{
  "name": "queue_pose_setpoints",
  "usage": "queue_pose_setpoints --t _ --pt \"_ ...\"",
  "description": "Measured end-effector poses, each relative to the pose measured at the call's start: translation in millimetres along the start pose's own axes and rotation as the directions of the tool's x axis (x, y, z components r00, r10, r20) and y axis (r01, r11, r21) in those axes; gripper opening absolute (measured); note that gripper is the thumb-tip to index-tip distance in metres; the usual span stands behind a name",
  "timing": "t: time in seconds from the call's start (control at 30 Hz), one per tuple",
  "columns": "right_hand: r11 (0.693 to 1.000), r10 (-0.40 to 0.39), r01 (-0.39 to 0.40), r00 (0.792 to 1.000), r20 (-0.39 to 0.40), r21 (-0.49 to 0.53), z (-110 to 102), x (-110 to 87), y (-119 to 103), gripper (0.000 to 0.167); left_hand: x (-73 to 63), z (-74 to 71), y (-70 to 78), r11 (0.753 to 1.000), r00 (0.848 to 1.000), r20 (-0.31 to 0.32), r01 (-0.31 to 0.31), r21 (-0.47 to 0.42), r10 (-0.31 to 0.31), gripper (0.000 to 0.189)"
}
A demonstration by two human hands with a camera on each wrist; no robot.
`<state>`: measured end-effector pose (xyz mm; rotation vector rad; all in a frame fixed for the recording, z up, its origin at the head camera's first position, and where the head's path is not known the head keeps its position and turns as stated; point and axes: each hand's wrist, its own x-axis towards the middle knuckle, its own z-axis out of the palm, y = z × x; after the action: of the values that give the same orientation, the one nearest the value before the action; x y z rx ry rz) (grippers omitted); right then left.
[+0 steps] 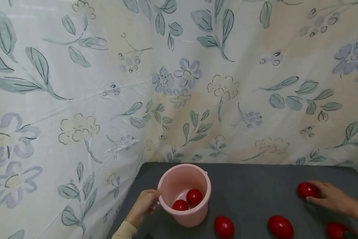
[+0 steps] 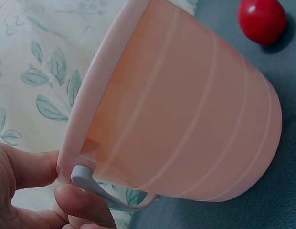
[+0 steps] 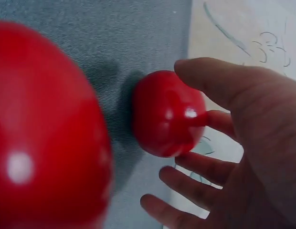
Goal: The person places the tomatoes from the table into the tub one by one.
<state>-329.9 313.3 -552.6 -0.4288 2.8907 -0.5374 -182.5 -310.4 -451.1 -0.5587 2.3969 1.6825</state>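
A pink bucket (image 1: 192, 217) with a grey-white handle (image 2: 112, 199) stands slightly tilted on the dark table. Two glossy red balls (image 1: 194, 198) lie inside it. My left hand (image 1: 143, 204) pinches the bucket's rim at its left side, thumb and fingers by the handle joint. Over at the right, my right hand (image 1: 331, 197) has thumb and fingers around another glossy red ball (image 3: 167, 114). The thumb is at one side of that ball and fingertips are at the other. Whether it is lifted off the table, I cannot tell.
More red balls lie along the table's near side: one right of the bucket (image 1: 224, 227), one near the middle right (image 1: 281, 227), and one below my right forearm (image 1: 337, 229). A flowered cloth (image 1: 179, 83) hangs behind and to the left of the dark table (image 1: 250, 186).
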Motion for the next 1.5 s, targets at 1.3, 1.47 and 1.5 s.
queue_pose_setpoints --t 1.3,1.47,1.5 --pt "0.987 -0.114 0.114 0.993 -0.01 0.113 -54 17.7 -43 0.078 2.0 6.2 -1.9 1.0 0.999 -0.037 -0.002 -0.011 0.002 0.038" --pt "0.965 -0.177 0.181 0.983 -0.038 0.191 -81 26.1 -82 0.076 2.6 5.8 -2.1 1.0 0.999 -0.042 0.002 -0.021 -0.003 0.038" --pt "0.961 -0.189 0.196 0.981 -0.052 0.197 -87 29.1 -91 0.075 2.2 5.2 -2.0 1.0 0.999 -0.045 0.004 -0.021 -0.005 0.038"
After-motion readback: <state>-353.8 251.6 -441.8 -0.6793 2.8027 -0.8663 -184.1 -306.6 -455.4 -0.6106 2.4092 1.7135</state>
